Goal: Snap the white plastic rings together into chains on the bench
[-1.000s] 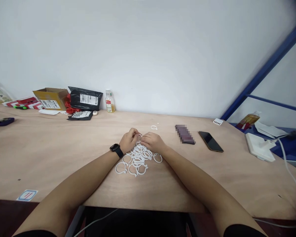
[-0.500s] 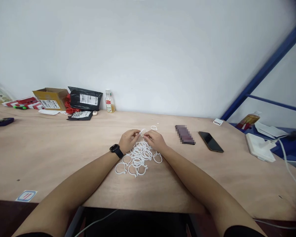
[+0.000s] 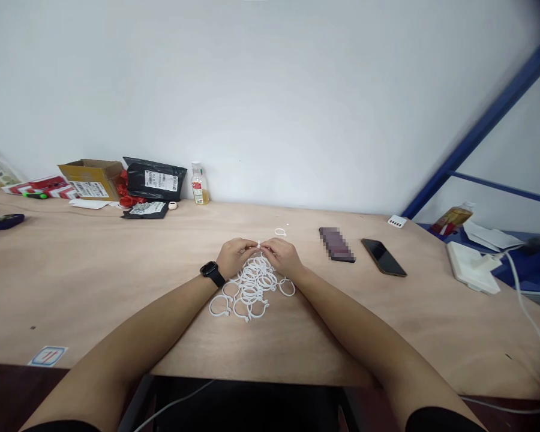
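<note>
Pinched in the fingertips of my left hand point(image 3: 234, 257) and my right hand point(image 3: 284, 257) is a white plastic curtain ring point(image 3: 259, 244). The two hands meet fingertip to fingertip above the table, and most of that ring is hidden by the fingers. Just below them lies a loose pile of white curtain rings point(image 3: 252, 282), several overlapping and each with a small tab on its rim. One single ring point(image 3: 284, 234) rests apart, beyond my right hand. A black watch point(image 3: 212, 273) is on my left wrist.
Two phones, one blurred point(image 3: 337, 245) and one dark point(image 3: 384, 257), lie to the right. Farther right is a white power strip point(image 3: 472, 268) with a cable. An open cardboard box point(image 3: 92, 180), a black parcel point(image 3: 156, 181) and a bottle point(image 3: 200, 185) stand along the wall.
The ring between my fingertips has turned and now shows as a small narrow piece rather than an open loop. My fingertips have drawn closer together. The pile looks the same.
</note>
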The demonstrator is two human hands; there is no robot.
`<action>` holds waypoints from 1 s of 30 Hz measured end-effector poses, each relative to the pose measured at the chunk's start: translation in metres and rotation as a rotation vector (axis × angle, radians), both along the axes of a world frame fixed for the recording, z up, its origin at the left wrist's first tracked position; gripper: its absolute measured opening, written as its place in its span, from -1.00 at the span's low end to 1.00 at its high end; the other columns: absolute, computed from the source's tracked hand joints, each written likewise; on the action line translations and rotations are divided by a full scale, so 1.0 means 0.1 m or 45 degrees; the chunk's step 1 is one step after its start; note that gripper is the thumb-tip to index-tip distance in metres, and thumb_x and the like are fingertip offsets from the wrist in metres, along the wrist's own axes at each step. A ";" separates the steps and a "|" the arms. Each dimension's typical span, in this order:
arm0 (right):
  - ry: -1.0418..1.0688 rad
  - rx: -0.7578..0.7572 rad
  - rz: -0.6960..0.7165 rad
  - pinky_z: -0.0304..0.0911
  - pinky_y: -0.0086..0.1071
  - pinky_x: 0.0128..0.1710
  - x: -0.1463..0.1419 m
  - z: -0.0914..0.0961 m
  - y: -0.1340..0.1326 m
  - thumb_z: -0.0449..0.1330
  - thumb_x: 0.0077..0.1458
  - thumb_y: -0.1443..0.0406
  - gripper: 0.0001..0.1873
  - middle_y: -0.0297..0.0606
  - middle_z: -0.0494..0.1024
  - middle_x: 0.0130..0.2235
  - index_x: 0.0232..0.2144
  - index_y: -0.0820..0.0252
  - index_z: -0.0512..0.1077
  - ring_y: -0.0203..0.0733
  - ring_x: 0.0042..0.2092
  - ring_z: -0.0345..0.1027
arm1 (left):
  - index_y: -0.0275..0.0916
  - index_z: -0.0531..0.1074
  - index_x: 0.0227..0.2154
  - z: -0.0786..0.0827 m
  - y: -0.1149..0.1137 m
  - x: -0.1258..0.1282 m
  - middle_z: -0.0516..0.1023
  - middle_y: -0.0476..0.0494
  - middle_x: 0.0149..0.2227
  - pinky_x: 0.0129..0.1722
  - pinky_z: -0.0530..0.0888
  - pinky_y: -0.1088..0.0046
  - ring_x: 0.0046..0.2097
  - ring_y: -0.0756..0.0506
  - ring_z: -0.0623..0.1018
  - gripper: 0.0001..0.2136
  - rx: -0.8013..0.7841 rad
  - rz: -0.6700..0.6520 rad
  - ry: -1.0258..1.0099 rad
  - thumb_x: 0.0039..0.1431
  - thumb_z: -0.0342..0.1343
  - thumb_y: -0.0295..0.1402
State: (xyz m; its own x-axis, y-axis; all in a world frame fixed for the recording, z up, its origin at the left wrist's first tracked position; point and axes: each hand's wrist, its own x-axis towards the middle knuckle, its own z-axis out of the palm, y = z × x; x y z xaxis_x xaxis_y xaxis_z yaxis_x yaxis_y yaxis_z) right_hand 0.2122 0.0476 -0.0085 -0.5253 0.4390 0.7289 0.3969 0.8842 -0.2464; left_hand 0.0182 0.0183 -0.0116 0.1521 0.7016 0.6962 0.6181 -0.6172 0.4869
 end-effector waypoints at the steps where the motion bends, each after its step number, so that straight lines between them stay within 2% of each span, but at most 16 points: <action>1: -0.003 -0.002 -0.009 0.33 -0.30 -0.15 0.00 -0.01 0.01 0.07 0.28 0.26 -0.81 -0.19 0.59 -0.26 -0.22 0.14 0.48 -0.17 -0.21 0.45 | -0.18 0.57 -0.31 0.00 0.00 0.00 0.64 -0.12 -0.34 -0.21 0.53 0.37 -0.30 -0.08 0.59 -0.80 -0.015 -0.012 0.011 0.19 0.16 -0.18; 7: 0.011 0.002 -0.030 0.34 -0.30 -0.14 0.02 -0.03 0.02 0.06 0.27 0.28 -0.79 -0.19 0.59 -0.26 -0.17 0.15 0.48 -0.16 -0.20 0.46 | -0.16 0.57 -0.21 0.01 -0.02 0.01 0.65 -0.11 -0.25 -0.16 0.54 0.38 -0.24 -0.08 0.62 -0.81 -0.019 -0.073 0.049 0.24 0.09 -0.27; 14: 0.006 0.047 0.021 0.35 -0.31 -0.12 0.01 -0.01 0.01 0.05 0.27 0.30 -0.80 -0.20 0.60 -0.21 -0.16 0.15 0.47 -0.18 -0.17 0.47 | -0.16 0.57 -0.27 -0.01 -0.01 0.00 0.65 -0.07 -0.31 -0.19 0.52 0.43 -0.30 -0.05 0.60 -0.85 -0.098 -0.025 0.001 0.22 0.11 -0.28; 30: -0.056 -0.037 0.018 0.33 -0.31 -0.18 0.00 0.05 -0.05 0.00 0.29 0.30 -0.77 -0.19 0.58 -0.27 -0.20 0.15 0.46 -0.17 -0.23 0.44 | -0.20 0.48 -0.32 0.03 -0.03 -0.02 0.57 -0.12 -0.34 -0.19 0.43 0.35 -0.26 -0.09 0.52 -0.84 -0.010 -0.092 0.157 0.27 0.03 -0.28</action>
